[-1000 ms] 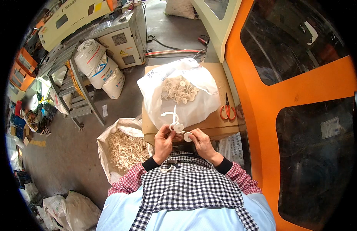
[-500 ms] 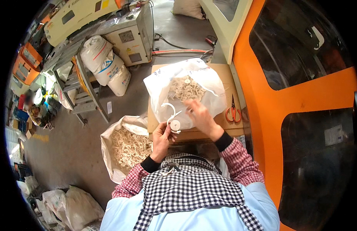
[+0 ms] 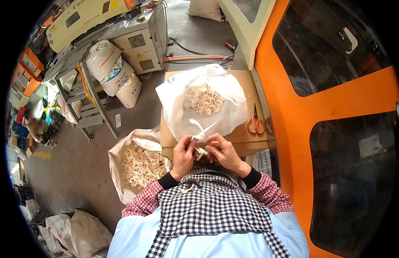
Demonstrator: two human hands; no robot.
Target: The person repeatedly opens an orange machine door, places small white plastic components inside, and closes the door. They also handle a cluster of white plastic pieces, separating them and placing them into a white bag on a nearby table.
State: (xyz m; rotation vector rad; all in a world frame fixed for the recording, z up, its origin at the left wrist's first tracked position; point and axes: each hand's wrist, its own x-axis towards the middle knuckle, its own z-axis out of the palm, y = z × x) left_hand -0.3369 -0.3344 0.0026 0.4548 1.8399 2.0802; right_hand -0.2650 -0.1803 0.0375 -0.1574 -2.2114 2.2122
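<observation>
A white moulded plastic piece with curved, pointed runner arms (image 3: 200, 134) is held low in front of me, at the near edge of the cardboard-topped stand. My left hand (image 3: 182, 158) pinches it between thumb and fingers. My right hand (image 3: 226, 155) is closed at its other side, fingertips against its lower end; the fingers partly hide the piece. Just beyond both hands lies an open clear-white plastic bag (image 3: 178, 103), with many small off-white disc-headed parts (image 3: 204, 99) inside. Orange-handled scissors (image 3: 255, 125) rest on the cardboard (image 3: 249, 145) right of the bag.
A woven sack (image 3: 115, 161) full of thin plastic runner scraps (image 3: 141, 165) stands left of the stand. An orange machine (image 3: 289, 129) with dark windows borders the right. Farther left are a metal step frame (image 3: 94, 118), full white sacks (image 3: 128, 89) and a control cabinet (image 3: 141, 47).
My right hand has come back from over the bag to meet my left hand at the plastic piece. The piece has turned in my left hand, and its round disc no longer shows clearly.
</observation>
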